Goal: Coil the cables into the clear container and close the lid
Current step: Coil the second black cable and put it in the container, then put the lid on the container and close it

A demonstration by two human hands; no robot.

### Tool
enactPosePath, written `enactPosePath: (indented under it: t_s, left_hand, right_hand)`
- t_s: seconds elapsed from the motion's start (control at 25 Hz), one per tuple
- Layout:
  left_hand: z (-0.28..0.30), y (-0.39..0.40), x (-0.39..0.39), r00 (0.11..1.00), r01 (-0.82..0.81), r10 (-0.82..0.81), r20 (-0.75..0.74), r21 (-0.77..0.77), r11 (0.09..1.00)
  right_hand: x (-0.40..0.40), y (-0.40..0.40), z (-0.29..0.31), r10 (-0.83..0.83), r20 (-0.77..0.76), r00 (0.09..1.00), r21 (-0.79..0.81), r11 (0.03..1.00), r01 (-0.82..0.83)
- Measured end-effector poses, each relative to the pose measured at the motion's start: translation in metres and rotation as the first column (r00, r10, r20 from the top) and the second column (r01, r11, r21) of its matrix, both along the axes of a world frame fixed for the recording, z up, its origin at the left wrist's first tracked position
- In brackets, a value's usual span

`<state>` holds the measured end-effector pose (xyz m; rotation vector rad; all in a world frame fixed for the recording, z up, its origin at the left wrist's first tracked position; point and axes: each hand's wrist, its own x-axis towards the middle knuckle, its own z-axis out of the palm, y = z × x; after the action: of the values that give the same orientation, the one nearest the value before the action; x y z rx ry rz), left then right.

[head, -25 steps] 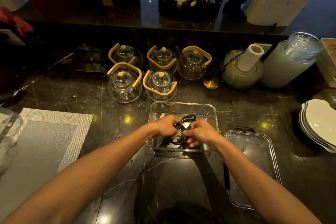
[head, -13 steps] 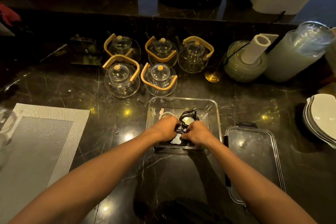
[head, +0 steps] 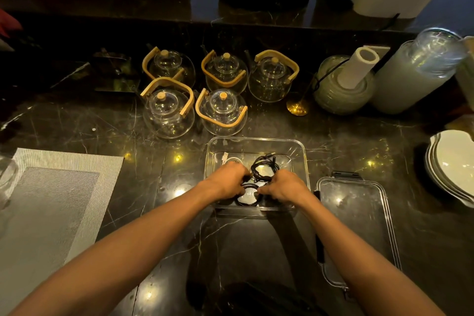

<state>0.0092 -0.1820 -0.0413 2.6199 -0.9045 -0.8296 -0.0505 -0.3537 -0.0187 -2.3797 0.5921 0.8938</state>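
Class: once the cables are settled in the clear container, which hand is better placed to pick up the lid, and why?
The right hand, probably. The lid lies flat on the counter just right of the clear container, beside the right forearm. The left hand would have to cross over the container and the black cables.

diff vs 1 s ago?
Both hands, left hand and right hand, pushed the black cable lower into the container, and its coils now lie spread on the bottom. The grip looks unchanged. The lid stayed off, beside the container.
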Motion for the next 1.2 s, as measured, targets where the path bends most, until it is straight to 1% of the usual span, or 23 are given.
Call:
enactPosePath:
  t_s: [0.16,0.32,0.36,0.44,0.48,0.56,0.64,0.68,0.72,0.76,0.8,0.88,1.0,1.08,1.12,1.2]
  left_hand:
    - [0.002,0.001,0.006,1.000,-0.020,0.020,0.007,-0.020,1.000]
    - [0.011,0.004,0.015,0.999,-0.013,0.013,-0.033,-0.019,1.000]
    - [0.015,0.005,0.017,1.000,-0.005,0.004,-0.031,-0.020,1.000]
    - [0.027,0.007,0.021,1.000,0.003,-0.003,-0.012,-0.036,0.999]
    - [0.035,0.006,0.022,1.000,-0.001,0.001,0.005,-0.063,0.998]
    - [0.054,-0.003,0.021,0.999,-0.029,0.035,0.032,-0.173,0.985]
    - [0.074,-0.022,0.013,0.997,-0.058,0.072,0.037,-0.305,0.951]
    - [0.083,-0.034,0.007,0.997,-0.046,0.066,0.045,-0.353,0.935]
    - [0.091,-0.047,-0.002,0.998,-0.009,0.034,0.059,-0.384,0.923]
    - [0.098,-0.062,-0.012,0.997,0.040,-0.010,0.077,-0.406,0.913]
    - [0.103,-0.077,-0.023,0.994,0.096,-0.062,0.094,-0.419,0.903]
    - [0.105,-0.106,-0.046,0.979,0.200,-0.161,0.127,-0.414,0.888]
    - [0.096,-0.142,-0.087,0.933,0.361,-0.324,0.159,-0.377,0.853]
    - [0.082,-0.159,-0.110,0.894,0.449,-0.414,0.173,-0.322,0.834]
    - [0.073,-0.165,-0.120,0.870,0.493,-0.460,0.179,-0.270,0.827]
    - [0.052,-0.173,-0.133,0.814,0.578,-0.552,0.182,-0.156,0.801]
  right_hand:
    - [-0.003,-0.002,0.004,0.026,0.077,0.997,-0.040,0.999,-0.023]
    - [-0.005,-0.007,0.020,0.062,0.136,0.989,-0.083,0.995,-0.051]
    - [-0.005,-0.010,0.025,0.065,0.156,0.986,-0.073,0.996,-0.054]
    - [-0.009,-0.016,0.038,0.019,0.246,0.969,0.039,0.999,-0.030]
    - [-0.013,-0.020,0.046,-0.034,0.314,0.949,0.119,0.993,-0.004]
    - [-0.026,-0.031,0.062,-0.167,0.476,0.863,0.218,0.974,0.068]
    - [-0.046,-0.047,0.072,-0.261,0.616,0.743,0.202,0.964,0.172]
    - [-0.058,-0.055,0.074,-0.294,0.659,0.693,0.186,0.956,0.228]
    - [-0.073,-0.064,0.075,-0.324,0.684,0.653,0.180,0.943,0.278]
    - [-0.088,-0.071,0.076,-0.340,0.695,0.634,0.174,0.935,0.310]
    - [-0.103,-0.078,0.074,-0.341,0.694,0.633,0.155,0.931,0.331]
    - [-0.130,-0.090,0.067,-0.318,0.676,0.665,0.092,0.931,0.353]
    - [-0.172,-0.101,0.053,-0.358,0.645,0.675,0.074,0.908,0.412]
    - [-0.202,-0.107,0.041,-0.411,0.626,0.663,0.092,0.883,0.460]
    - [-0.216,-0.108,0.034,-0.432,0.609,0.665,0.093,0.872,0.481]
    - [-0.239,-0.109,0.021,-0.431,0.577,0.694,0.051,0.867,0.496]
